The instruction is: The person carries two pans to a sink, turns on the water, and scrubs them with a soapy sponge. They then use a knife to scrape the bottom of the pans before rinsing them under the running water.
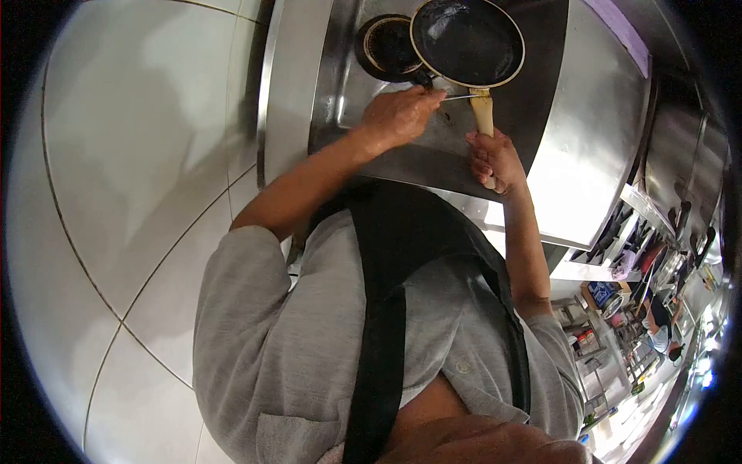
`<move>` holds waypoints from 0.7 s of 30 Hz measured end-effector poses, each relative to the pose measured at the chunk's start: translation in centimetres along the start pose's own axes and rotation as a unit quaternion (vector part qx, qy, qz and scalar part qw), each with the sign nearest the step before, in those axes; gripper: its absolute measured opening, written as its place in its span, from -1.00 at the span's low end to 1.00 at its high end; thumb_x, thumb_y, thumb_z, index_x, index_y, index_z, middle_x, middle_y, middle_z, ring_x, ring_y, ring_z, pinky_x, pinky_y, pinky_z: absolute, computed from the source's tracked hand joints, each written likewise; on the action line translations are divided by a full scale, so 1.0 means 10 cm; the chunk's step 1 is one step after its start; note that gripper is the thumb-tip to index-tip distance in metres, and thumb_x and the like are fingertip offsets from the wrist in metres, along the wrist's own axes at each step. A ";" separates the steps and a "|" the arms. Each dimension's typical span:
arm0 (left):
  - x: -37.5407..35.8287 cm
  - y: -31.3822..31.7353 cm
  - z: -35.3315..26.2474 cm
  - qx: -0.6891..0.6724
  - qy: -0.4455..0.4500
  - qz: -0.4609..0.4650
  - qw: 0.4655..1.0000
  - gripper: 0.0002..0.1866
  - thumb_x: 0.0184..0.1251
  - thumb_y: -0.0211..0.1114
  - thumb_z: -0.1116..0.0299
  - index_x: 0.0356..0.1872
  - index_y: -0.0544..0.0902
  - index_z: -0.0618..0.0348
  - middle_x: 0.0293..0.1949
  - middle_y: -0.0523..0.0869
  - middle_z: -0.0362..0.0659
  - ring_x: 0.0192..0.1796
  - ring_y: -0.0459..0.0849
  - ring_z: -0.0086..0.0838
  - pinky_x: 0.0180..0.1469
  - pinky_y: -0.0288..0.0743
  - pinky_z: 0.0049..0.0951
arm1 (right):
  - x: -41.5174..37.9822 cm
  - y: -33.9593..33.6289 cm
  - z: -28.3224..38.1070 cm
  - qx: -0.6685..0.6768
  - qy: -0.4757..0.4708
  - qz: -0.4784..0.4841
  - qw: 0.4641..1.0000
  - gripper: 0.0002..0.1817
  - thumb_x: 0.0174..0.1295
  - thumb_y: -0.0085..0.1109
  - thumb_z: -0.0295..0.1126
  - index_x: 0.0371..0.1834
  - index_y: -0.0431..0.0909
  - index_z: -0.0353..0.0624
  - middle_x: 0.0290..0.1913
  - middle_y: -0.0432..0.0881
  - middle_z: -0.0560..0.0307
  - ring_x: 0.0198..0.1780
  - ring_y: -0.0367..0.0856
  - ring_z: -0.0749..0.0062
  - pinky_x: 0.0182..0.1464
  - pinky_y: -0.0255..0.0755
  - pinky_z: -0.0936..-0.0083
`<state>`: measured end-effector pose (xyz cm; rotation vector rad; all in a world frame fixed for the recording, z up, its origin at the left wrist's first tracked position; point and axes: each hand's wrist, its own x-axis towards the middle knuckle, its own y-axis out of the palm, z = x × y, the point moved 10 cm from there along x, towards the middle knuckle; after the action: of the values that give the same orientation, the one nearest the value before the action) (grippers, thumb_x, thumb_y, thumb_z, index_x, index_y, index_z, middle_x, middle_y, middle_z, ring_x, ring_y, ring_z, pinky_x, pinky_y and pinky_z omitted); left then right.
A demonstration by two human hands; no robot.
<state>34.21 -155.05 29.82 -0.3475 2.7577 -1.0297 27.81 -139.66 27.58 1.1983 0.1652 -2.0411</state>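
Note:
A black frying pan [466,40] with a pale rim sits over the steel stove top [363,100], beside a dark round burner [386,48]. My right hand [495,161] is closed around the pan's light wooden handle [483,112]. My left hand [400,114] pinches a thin metal tool [457,97] whose tip reaches the spot where the handle joins the pan. What kind of tool it is cannot be made out. The pan looks empty inside.
I wear a grey shirt and a black apron [386,309]. White floor tiles [139,193] fill the left. A large steel surface [595,139] lies to the right, with shelves of kitchen utensils and containers [641,263] beyond it.

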 end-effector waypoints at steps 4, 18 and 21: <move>0.05 0.04 0.03 0.007 -0.001 -0.015 1.000 -0.64 0.43 0.04 0.24 0.19 0.49 0.04 -0.16 0.64 -0.04 -0.15 0.66 -0.14 -0.17 0.57 -0.19 | 0.03 0.02 0.03 0.027 -0.001 -0.009 1.000 -0.84 0.25 0.15 -0.40 -0.30 0.34 -0.11 -0.71 0.24 0.39 -0.82 0.18 0.73 -0.84 0.14 0.67; 0.09 0.07 0.13 -0.054 -0.016 0.018 0.998 -0.66 0.42 0.05 0.30 0.17 0.54 -0.13 -0.19 0.65 -0.03 -0.16 0.66 -0.17 -0.09 0.54 -0.20 | 0.02 0.12 -0.02 0.039 0.026 0.023 0.999 -0.79 0.23 0.17 -0.43 -0.29 0.28 -0.10 -0.69 0.27 0.38 -0.82 0.20 0.76 -0.85 0.16 0.69; -0.02 0.16 -0.13 -0.011 0.025 0.029 0.999 -0.67 0.42 0.06 0.29 0.16 0.55 -0.13 -0.17 0.66 -0.03 -0.15 0.67 -0.17 -0.11 0.56 -0.22 | 0.10 0.06 -0.07 0.027 0.021 0.023 0.999 -0.82 0.24 0.15 -0.42 -0.33 0.29 -0.13 -0.69 0.27 0.38 -0.80 0.22 0.71 -0.82 0.18 0.65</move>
<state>33.89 -153.03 29.76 -0.2457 2.8073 -1.0085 28.46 -140.31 26.55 1.2676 0.1014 -1.9929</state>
